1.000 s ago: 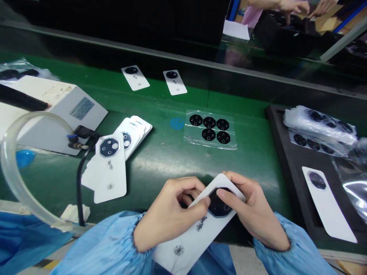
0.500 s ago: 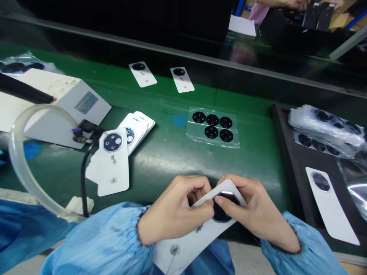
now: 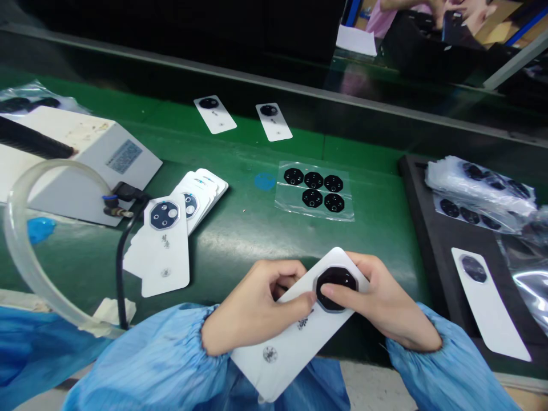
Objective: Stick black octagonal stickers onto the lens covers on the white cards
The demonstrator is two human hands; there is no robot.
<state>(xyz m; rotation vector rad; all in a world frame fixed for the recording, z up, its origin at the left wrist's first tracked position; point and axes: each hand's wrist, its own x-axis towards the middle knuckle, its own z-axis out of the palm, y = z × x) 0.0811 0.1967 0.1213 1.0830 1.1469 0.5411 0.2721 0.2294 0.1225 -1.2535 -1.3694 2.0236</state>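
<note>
White panel [image 3: 291,337], thin, smooth and round-cornered, hangs aslant in two bare hands, on the near side of the clear film [image 3: 289,206]! Glossy against that pale face sits a black octagon [image 3: 341,275], its flat facets rimmed in a lighter edge. Right hand [image 3: 387,302]: clamped on the panel, thumb laid flat across the octagon, the other fingers running behind, their tips hidden. Left hand [image 3: 259,311]: pinching too, thumb tip just beside the octagon, index bent round to the panel's edge; how the rest of its fingers meet the panel, one cannot tell. Crinkled blue sleeves [image 3: 166,348] bunch at both wrists.

And the film itself, wrinkled and see-through, carries five dark eight-sided pieces flat on the shiny green bench [image 3: 240,245]. Just left of it, a round blue patch [image 3: 265,181]; farther left, a fanned stack of panels [image 3: 165,257], stiff and slick, and a bulky white box [image 3: 137,185] with a bent translucent hose [image 3: 19,245]. Beyond the film, two more panels [image 3: 274,124] lie apart. Right of it, a matte black tray [image 3: 428,240] bears crumpled plastic packs [image 3: 475,180] and one long panel [image 3: 496,314].
</note>
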